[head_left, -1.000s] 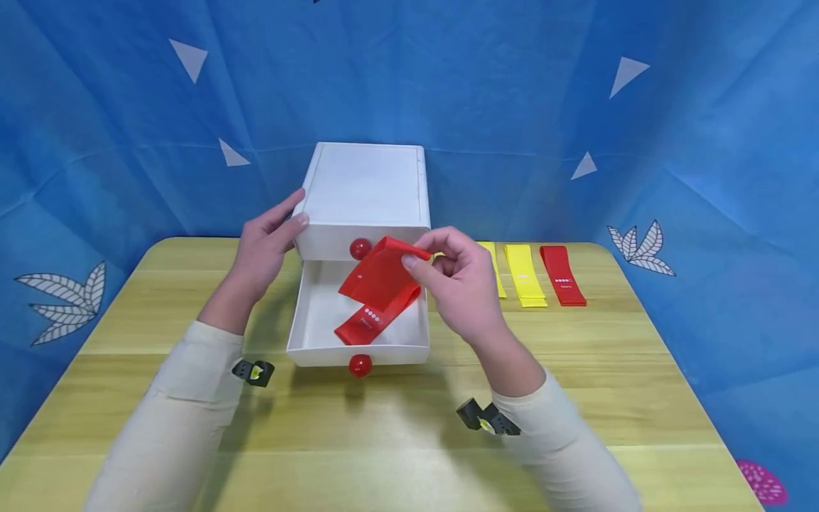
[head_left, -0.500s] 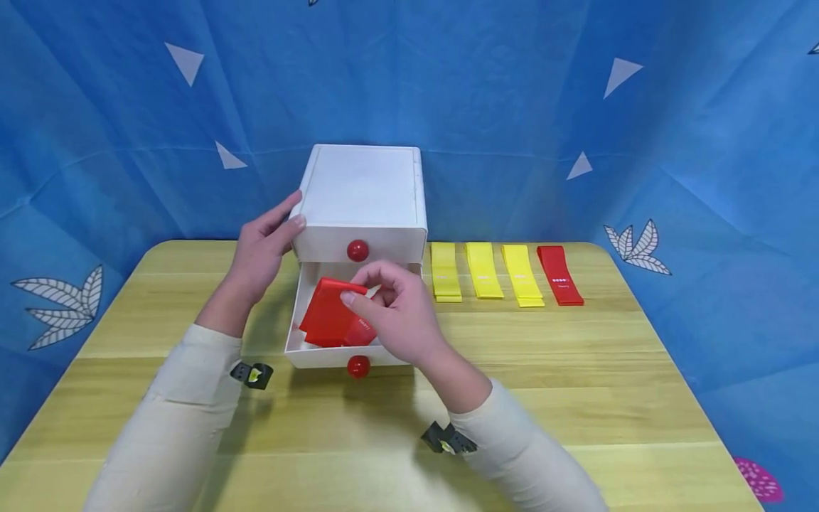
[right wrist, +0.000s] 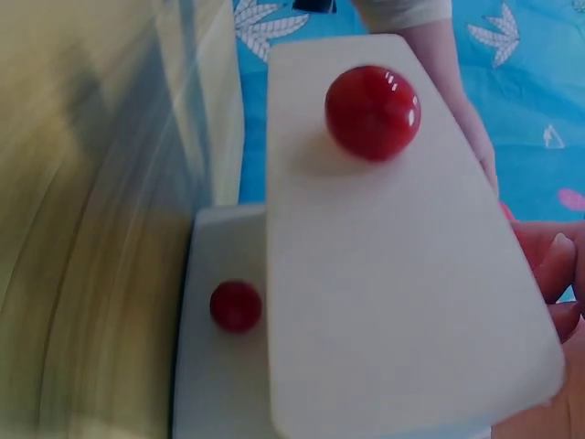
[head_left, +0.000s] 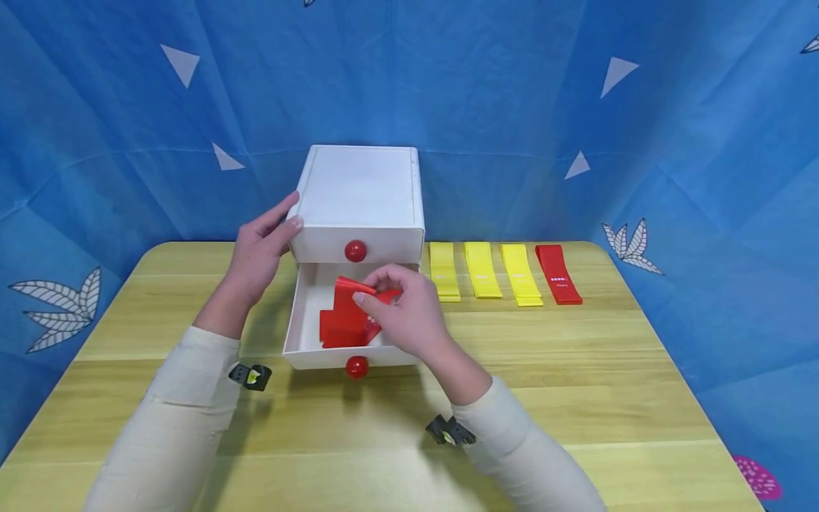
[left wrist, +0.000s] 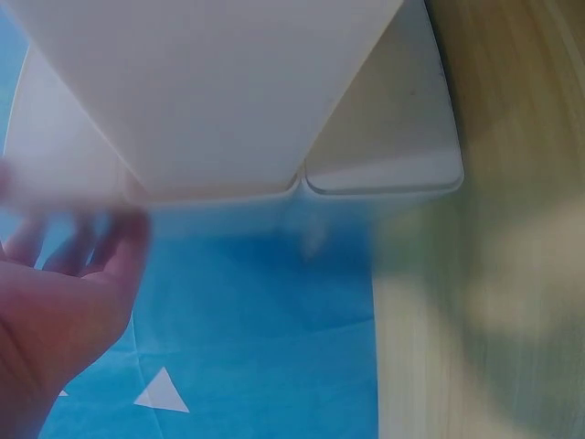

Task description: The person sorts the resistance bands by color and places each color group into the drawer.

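Observation:
A white drawer cabinet with red knobs stands at the table's back, one drawer pulled out. My left hand rests on the cabinet's left side, thumb by the upper front corner; the left wrist view shows its fingers fairly straight there. Over the open drawer, my right hand pinches the upper edge of a folded red resistance band between thumb and fingers. Another piece of red band with white print shows beneath, partly hidden by the hand. In the right wrist view the drawer front hides the bands.
Right of the cabinet, several folded bands lie in a row: yellow bands and a red band. A lower drawer's red knob shows beneath the open drawer. A blue patterned cloth hangs behind the wooden table.
My right hand has moved left and down into the drawer with the red band, then slightly right again. The left hand stays on the cabinet.

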{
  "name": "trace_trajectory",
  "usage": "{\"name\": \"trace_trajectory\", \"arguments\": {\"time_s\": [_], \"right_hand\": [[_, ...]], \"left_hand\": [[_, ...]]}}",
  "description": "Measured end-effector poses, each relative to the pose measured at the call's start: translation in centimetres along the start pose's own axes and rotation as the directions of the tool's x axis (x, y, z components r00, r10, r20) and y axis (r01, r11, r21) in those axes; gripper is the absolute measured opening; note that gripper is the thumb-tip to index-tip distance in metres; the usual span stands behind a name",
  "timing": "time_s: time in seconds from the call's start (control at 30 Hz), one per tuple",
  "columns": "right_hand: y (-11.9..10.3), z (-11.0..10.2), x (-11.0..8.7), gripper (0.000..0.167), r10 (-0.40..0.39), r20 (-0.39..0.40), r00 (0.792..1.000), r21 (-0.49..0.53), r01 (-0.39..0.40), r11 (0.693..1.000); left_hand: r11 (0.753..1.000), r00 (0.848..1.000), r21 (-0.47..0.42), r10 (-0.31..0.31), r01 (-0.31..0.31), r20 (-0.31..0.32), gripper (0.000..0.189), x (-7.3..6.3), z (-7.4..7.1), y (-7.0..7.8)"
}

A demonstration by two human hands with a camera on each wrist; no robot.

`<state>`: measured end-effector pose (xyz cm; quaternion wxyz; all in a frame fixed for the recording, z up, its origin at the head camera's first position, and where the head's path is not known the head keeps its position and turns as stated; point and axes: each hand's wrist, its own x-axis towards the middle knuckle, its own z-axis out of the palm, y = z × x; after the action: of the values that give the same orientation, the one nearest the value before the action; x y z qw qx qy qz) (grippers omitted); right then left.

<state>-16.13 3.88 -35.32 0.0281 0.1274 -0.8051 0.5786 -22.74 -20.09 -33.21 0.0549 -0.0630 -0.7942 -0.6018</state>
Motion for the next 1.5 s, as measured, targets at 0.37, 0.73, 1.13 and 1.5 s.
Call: {"name": "trace_trajectory", "arguments": {"time_s": [0.37, 0.73, 1.13, 1.5], "right_hand": [[1.5, -1.0, 0.6, 0.019, -0.050, -0.062, 0.997, -0.276, 0.031, 0.961], [3.6, -2.7, 1.7, 0.021, -0.088, -0.126, 0.988, -0.461, 0.020, 0.887], [6.9, -6.9, 1.2, 0.008, -0.308, -0.288, 0.907, -0.308, 0.217, 0.926], [9.7, -11.5, 0.4, 0.011, -0.194, -0.354, 0.915, -0.313, 0.080, 0.946]], "left_hand": [[1.000, 1.000, 0.002, -0.004, 0.004, 0.003, 0.052, 0.0, 0.0, -0.1], [1.000, 1.000, -0.010, 0.009, -0.009, -0.009, 0.051, 0.1, 0.0, -0.2], [1.000, 1.000, 0.005, 0.008, -0.008, -0.002, 0.052, 0.2, 0.0, -0.2], [1.000, 1.000, 0.005, 0.002, -0.002, -0.002, 0.052, 0.1, 0.1, -0.2]]}}
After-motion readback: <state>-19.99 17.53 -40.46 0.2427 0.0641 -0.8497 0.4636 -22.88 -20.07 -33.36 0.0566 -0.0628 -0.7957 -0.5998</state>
